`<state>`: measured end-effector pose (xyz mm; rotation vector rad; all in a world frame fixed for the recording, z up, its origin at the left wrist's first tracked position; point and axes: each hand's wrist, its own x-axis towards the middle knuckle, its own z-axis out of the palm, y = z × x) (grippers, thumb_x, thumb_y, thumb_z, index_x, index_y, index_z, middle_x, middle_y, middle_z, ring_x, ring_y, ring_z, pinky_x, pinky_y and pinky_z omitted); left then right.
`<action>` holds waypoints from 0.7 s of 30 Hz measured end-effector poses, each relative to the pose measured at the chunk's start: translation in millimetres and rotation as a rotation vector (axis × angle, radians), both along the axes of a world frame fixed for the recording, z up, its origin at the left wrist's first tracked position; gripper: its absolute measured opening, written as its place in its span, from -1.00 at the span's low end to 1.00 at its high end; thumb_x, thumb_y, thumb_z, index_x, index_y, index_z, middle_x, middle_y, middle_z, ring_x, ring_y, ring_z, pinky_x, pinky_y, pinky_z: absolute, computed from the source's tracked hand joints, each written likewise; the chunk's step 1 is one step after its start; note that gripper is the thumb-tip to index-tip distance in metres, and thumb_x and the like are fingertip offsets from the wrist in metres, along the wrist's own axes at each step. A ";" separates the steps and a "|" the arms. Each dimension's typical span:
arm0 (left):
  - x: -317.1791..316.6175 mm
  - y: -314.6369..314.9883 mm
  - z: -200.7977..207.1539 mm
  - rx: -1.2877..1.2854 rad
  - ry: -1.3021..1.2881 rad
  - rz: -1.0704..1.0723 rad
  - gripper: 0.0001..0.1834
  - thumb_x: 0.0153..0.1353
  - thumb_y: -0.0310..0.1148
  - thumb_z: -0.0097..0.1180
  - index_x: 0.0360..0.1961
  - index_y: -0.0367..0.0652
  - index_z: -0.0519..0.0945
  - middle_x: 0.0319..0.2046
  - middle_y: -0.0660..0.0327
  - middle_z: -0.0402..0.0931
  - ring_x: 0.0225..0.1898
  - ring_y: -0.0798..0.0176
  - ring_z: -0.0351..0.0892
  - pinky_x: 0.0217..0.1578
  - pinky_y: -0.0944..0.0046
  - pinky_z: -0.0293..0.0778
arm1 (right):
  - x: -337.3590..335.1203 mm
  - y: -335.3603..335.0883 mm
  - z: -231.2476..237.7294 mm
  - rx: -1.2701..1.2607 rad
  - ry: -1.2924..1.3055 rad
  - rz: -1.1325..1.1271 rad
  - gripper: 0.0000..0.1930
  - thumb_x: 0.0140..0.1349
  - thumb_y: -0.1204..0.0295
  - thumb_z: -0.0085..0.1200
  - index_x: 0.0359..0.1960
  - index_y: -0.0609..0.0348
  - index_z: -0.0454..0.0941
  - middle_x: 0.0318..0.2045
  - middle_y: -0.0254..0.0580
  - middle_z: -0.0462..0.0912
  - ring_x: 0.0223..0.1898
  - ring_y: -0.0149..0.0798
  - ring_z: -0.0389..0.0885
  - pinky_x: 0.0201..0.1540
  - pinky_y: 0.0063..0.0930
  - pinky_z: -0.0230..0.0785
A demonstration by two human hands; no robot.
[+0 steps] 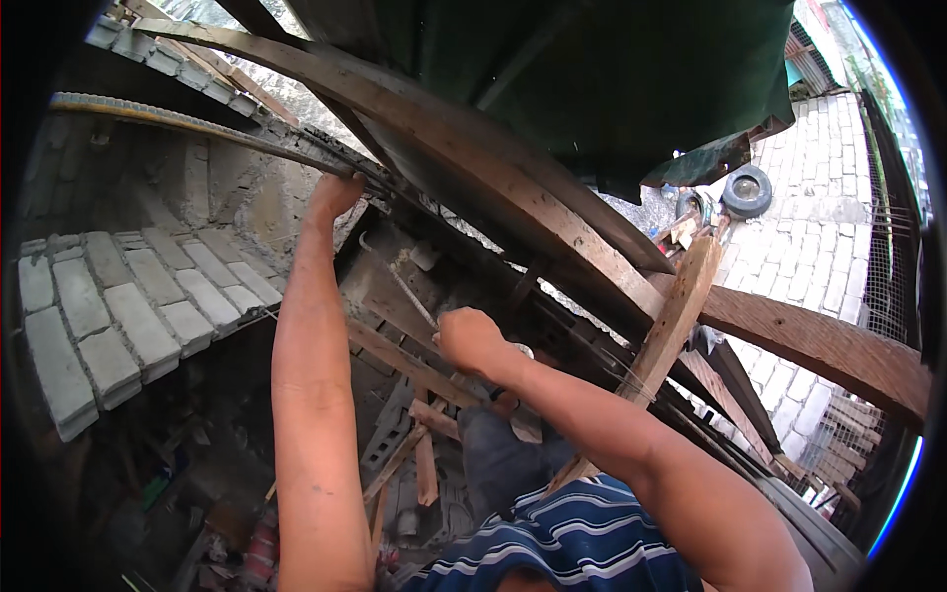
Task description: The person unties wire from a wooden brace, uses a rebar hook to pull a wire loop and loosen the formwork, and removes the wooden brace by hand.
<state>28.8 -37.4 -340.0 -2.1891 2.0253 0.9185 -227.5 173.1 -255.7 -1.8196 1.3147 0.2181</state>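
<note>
My left hand (pixel 340 192) is reached far forward, its fingers closed around the near end of a long, ribbed steel bar (pixel 192 125). This rusty bar bows away to the upper left, above a block wall. Closer to my body, my right hand (pixel 470 341) is closed in a fist on a thinner, light-coloured rod (pixel 409 292) with a hooked far end. The rod slants forward and left from the fist; its lower end is hidden by my fingers. Between the hands lies a dark recess beside a long sooty beam.
Left is a ledge of grey blocks (pixel 123 306). A long timber (pixel 473 148) crosses overhead beside a dark green sheet (pixel 592 89). An upright wooden post (pixel 676 316) stands close to my right forearm. Loose wood pieces (pixel 424 454) lie below; a tyre (pixel 747 190) rests on paving at right.
</note>
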 end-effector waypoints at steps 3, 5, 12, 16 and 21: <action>1.2 -0.6 -1.4 -0.003 0.012 -0.019 -0.45 0.30 -0.10 -0.09 0.21 -0.18 0.51 0.22 -0.24 0.42 0.28 -0.26 0.38 0.29 -0.10 0.31 | 5.9 3.5 -24.1 0.015 0.032 -0.056 -0.70 0.24 0.21 0.15 -0.30 0.24 0.69 -0.33 0.19 0.70 -0.18 0.18 0.70 -0.07 0.00 0.54; 2.4 -1.8 -2.6 0.024 -0.004 -0.019 -0.45 0.30 -0.09 -0.09 0.20 -0.18 0.52 0.22 -0.23 0.43 0.29 -0.25 0.37 0.29 -0.09 0.31 | 8.3 4.0 -32.9 -0.011 0.021 -0.117 -0.71 0.23 0.21 0.17 -0.31 0.23 0.69 -0.33 0.18 0.70 -0.18 0.17 0.70 -0.08 0.00 0.54; 3.9 -6.0 1.3 0.088 0.033 0.014 -0.44 0.31 -0.04 -0.03 0.21 -0.16 0.54 0.24 -0.17 0.44 0.31 -0.23 0.37 0.31 -0.03 0.30 | 17.0 3.0 -46.0 -0.097 -0.023 -0.198 -0.72 0.23 0.22 0.19 -0.31 0.21 0.68 -0.27 0.10 0.70 -0.17 0.15 0.69 -0.10 -0.02 0.54; 0.9 -3.5 7.7 0.099 0.014 0.036 -0.41 0.33 -0.01 -0.02 0.24 -0.15 0.52 0.26 -0.15 0.44 0.33 -0.20 0.37 0.32 -0.01 0.30 | 16.3 8.5 -50.2 -0.077 -0.025 -0.230 -0.72 0.24 0.21 0.18 -0.26 0.21 0.66 -0.23 0.08 0.70 -0.14 0.14 0.69 -0.08 -0.02 0.54; -0.4 -1.9 9.4 0.130 0.061 0.063 -0.41 0.33 0.02 0.00 0.23 -0.15 0.54 0.25 -0.14 0.45 0.33 -0.18 0.37 0.33 0.00 0.29 | 17.2 17.7 -56.6 -0.080 -0.047 -0.270 -0.71 0.25 0.20 0.16 -0.25 0.20 0.66 -0.21 0.07 0.69 -0.14 0.14 0.68 -0.07 -0.01 0.53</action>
